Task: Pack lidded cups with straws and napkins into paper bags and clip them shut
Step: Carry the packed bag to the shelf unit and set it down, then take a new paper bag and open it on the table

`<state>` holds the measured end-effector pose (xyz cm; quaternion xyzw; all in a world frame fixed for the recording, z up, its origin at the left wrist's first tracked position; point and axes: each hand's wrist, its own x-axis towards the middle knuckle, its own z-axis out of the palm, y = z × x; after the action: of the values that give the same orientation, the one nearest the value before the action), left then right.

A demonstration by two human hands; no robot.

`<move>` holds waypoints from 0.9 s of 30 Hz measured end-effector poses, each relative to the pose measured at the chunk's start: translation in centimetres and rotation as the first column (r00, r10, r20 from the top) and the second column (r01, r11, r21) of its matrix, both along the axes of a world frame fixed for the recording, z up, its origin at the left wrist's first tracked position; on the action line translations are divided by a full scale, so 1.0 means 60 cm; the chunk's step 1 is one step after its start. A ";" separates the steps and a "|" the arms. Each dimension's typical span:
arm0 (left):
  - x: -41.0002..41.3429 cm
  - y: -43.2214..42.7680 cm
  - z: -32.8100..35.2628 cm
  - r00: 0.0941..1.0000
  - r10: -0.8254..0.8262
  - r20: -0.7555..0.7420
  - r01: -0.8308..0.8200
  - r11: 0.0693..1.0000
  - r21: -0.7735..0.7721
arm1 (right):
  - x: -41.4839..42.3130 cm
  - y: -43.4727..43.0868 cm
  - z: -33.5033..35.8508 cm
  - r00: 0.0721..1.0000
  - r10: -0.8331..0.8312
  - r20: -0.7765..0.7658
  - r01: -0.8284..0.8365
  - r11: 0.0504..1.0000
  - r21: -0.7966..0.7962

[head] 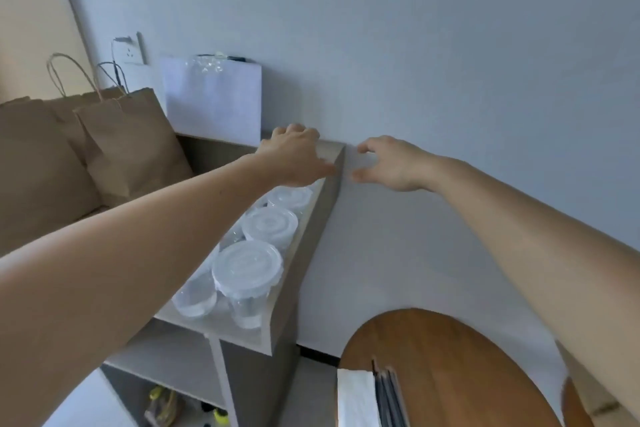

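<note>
Hands reach out empty, left hand (294, 154) over the shelf (304, 236) holding the lidded cups (247, 269), right hand (391, 163) spread beside it, so fetching seems underway; next, grip one cup.

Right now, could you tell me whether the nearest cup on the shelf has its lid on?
Lid on: the nearest cup stands upright on the shelf, a white lid covering its top.

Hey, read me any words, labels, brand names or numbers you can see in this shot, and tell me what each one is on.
No text can be read anywhere.
Lidded cups: faint raised marks on the lids, too blurred to read.
White bag: blank.
Brown paper bags: blank.
Wall socket: no readable marking.
Bottles on the lower shelf: too small and blurred.
</note>
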<state>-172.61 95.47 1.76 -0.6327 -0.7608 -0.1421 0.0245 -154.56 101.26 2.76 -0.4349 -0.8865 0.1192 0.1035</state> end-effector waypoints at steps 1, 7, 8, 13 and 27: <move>0.028 0.001 -0.011 1.000 -0.029 0.004 0.029 0.999 -0.015 | 0.031 -0.010 -0.009 0.999 -0.037 0.003 0.037 0.999 -0.010; 0.211 0.002 -0.094 0.984 -0.165 0.062 0.172 0.977 -0.127 | 0.239 -0.069 -0.079 0.970 -0.243 0.019 0.244 0.965 -0.094; 0.244 0.002 -0.110 0.978 -0.198 0.067 0.207 0.966 -0.153 | 0.275 -0.078 -0.091 0.962 -0.272 0.017 0.272 0.956 -0.110; 0.398 0.020 -0.162 0.938 -0.337 0.084 0.347 0.915 -0.205 | 0.451 -0.098 -0.167 0.924 -0.382 0.014 0.378 0.905 -0.196; 0.904 0.158 -0.328 0.846 -0.510 0.156 0.528 0.762 -0.375 | 0.967 -0.055 -0.418 0.642 -0.761 0.088 0.759 0.616 -0.212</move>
<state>-118.36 104.96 -17.93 -0.8061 -0.5687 0.0030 -0.1637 -96.55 97.97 -22.33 -0.7772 -0.5985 0.1680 0.0978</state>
